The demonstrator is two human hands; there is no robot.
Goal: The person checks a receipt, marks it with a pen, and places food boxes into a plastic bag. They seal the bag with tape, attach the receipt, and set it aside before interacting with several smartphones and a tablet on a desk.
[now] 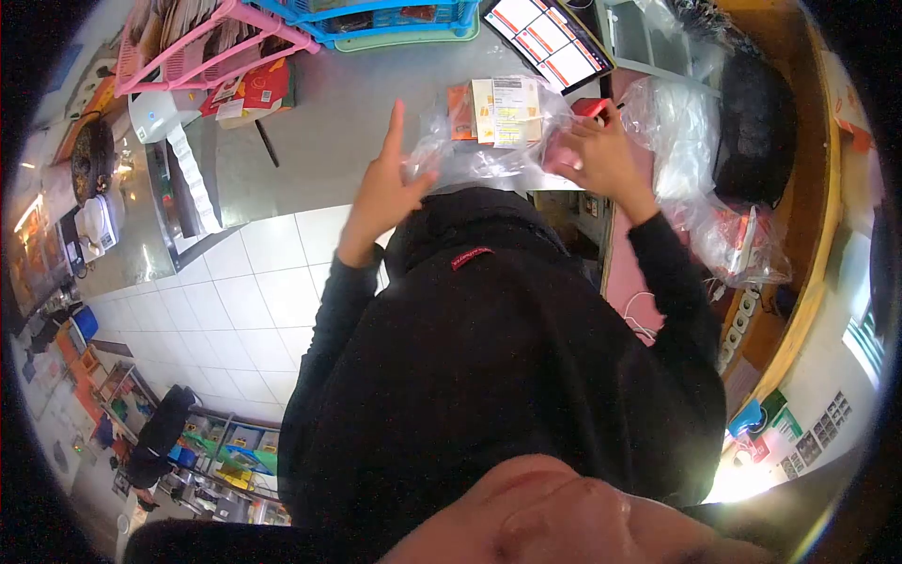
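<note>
A clear plastic bag [498, 167] lies near the front edge of the metal counter. Inside or under its film are an orange packet [461, 113] and a printed paper slip [515, 113]. At the bag's left end is my left hand [381, 193], its index finger stretched out and thumb apart, with crumpled film beside the thumb. My right hand [601, 155], at the bag's right end, has its fingers curled round a small red stapler-like tool [590, 108]. The fingers hide most of that tool.
A tablet [550, 42] stands behind the bag. Pink [216, 47] and blue baskets [395, 21] line the back. A label printer [155, 115] trails a paper strip at left, near a dark pen [267, 143]. Plastic bags [681, 136] are piled at right.
</note>
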